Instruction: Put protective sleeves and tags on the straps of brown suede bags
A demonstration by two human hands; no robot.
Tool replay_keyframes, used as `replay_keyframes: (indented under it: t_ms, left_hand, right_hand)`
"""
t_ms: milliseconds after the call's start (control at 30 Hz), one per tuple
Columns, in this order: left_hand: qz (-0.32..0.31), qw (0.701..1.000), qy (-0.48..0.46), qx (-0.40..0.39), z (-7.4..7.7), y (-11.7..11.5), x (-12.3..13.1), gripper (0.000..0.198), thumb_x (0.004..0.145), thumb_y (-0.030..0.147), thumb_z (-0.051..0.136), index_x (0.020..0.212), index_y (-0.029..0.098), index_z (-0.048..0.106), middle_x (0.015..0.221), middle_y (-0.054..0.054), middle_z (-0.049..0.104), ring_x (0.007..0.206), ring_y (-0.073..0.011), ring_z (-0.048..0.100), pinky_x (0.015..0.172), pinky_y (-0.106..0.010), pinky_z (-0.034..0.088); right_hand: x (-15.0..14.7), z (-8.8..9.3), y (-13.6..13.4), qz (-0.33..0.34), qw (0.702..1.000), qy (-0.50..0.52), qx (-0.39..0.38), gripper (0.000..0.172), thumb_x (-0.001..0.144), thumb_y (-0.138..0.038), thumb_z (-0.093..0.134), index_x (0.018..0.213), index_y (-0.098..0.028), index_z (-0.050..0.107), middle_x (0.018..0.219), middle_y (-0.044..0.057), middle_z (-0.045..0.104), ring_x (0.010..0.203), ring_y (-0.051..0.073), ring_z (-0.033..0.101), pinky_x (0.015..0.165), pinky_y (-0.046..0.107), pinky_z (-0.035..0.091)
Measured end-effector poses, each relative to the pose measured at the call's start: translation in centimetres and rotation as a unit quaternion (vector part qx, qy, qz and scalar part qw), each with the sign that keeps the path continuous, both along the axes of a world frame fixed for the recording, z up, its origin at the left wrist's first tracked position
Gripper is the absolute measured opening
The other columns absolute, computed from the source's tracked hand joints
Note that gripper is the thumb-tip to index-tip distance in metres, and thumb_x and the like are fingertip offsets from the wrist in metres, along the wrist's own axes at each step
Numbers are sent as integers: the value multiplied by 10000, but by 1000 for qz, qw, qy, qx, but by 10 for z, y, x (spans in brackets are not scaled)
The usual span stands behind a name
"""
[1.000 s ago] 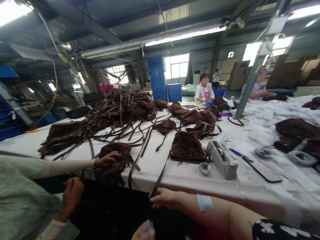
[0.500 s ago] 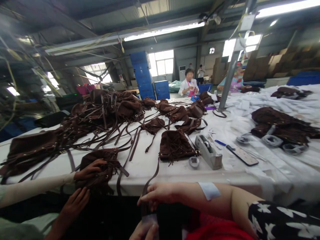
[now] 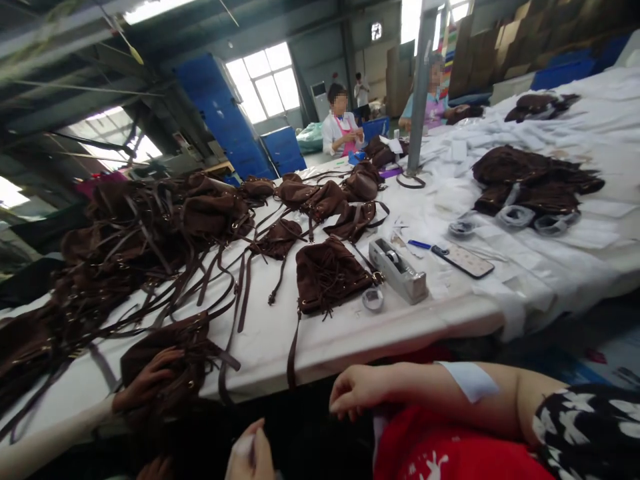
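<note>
My left hand (image 3: pixel 251 455) is at the bottom edge, below the table front, with thumb and fingers pinched on a small whitish piece that is partly hidden. My right hand (image 3: pixel 354 392) is in front of the table edge, its fingers curled in, and I see nothing in them. Just beyond lies a dark brown fringed bag (image 3: pixel 330 275), its strap (image 3: pixel 293 353) hanging over the edge, apart from both hands. A roll of clear tape (image 3: pixel 373 300) and a grey tape dispenser (image 3: pixel 399 272) stand to the bag's right. A white patch (image 3: pixel 471 381) sticks to my right forearm.
A co-worker's hand (image 3: pixel 150 379) rests on another brown bag (image 3: pixel 193 357) at left. Brown bags (image 3: pixel 215 210) with tangled straps pile up behind. A phone (image 3: pixel 463 261), a blue pen (image 3: pixel 419 245) and a metal post (image 3: pixel 419 100) stand or lie right. Other people work across the table.
My right hand has let go of the strap and moved right; the strap now hangs free. My left hand has shifted left. The view has tilted and turned.
</note>
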State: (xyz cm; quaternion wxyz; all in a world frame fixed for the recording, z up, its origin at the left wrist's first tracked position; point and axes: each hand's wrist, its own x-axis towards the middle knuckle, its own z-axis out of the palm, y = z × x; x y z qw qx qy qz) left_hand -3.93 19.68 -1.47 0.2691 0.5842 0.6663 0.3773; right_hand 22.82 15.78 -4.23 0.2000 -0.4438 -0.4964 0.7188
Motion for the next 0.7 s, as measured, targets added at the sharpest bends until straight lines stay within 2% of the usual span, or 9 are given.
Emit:
replay_keyframes:
  t_ms: [67,167,267,333,400,500,567,633,700]
  left_hand:
    - [17,989,142,-49,-12,-6,29,389,734,400,536,1010,148,644,991,-162,705,983,-347,654,826,-426,537]
    - [-36,956,290,-19,-9,24,77,542,834,459,443,1252,124,523,1246,-187,590,1122,-335,584,887,-426,497]
    - [-76,923,377,-31,-5,68,111,580,850,506,434,1279,123,504,1255,-194,572,1053,-344,613,839,-438,496]
    - [-101,907,402,-74,-7,89,122,524,867,468,410,1258,140,528,1196,-182,619,998,-339,638,801,-427,493]
    - [-138,897,401,-123,-9,103,125,421,888,411,359,1145,185,604,1040,-146,696,911,-325,666,739,-398,489]
    - [-184,912,347,-114,-5,110,127,374,879,438,354,980,227,646,833,-84,729,790,-294,674,649,-342,478]
    - [-205,928,297,-86,7,106,129,350,860,464,390,953,243,645,738,-38,709,717,-263,662,616,-313,470]
    - [-222,938,255,-71,24,95,133,329,844,474,423,921,248,650,668,-6,670,633,-235,632,581,-295,457]
    - [-226,949,214,-54,43,80,138,325,837,483,450,892,239,658,645,7,634,599,-215,604,573,-288,450]
  right_hand:
    - [24,11,-14,1,999,-23,43,282,788,-329,633,982,-132,687,784,23,662,592,83,581,529,174,429]
    - [62,25,-34,-17,996,-46,78,336,797,-360,626,1038,-133,682,843,43,677,669,113,606,573,190,455]
    - [105,33,-48,-83,990,-50,101,331,801,-389,620,997,-131,686,838,49,681,676,126,609,590,207,471]
    - [139,36,-48,-170,974,-60,137,338,812,-433,603,909,-122,689,774,46,673,639,122,597,578,210,468]
    - [180,41,-35,-290,933,-100,188,393,846,-485,541,838,-115,677,716,48,659,604,120,584,571,217,467]
    - [247,51,1,-452,812,-257,264,428,908,-465,432,869,-113,672,763,71,676,630,135,598,617,242,480]
    - [286,56,31,-436,745,-436,254,356,927,-383,428,967,-136,682,865,84,700,745,156,629,703,252,478]
    - [312,55,58,-356,692,-593,206,294,922,-305,462,1079,-164,665,1037,106,688,932,178,628,803,255,455]
    - [324,49,80,-303,677,-650,166,274,879,-221,526,1098,-122,659,1107,164,655,1022,213,610,852,275,432]
